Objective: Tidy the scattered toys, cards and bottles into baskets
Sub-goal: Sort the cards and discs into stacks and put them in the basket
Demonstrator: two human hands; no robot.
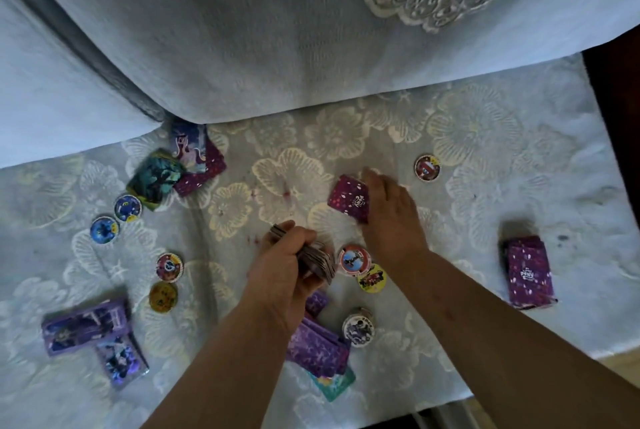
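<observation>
magenta card (348, 200) touches right grip (391, 217); left grip (287, 266) holds card stack (318, 260).

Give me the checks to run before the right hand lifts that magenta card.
1. Left hand grips stack: ok.
2. Right hand touches magenta card: ok.
3. Fingers pinching the card: cannot tell, blurred.
4. Red disc lies apart from the card: ok.
5. Basket in view for the drop: not ok.

Left hand (287, 267), fingers curled round a card stack (320, 260), right hand (391, 215) palm down, both forearms reaching forward
</observation>
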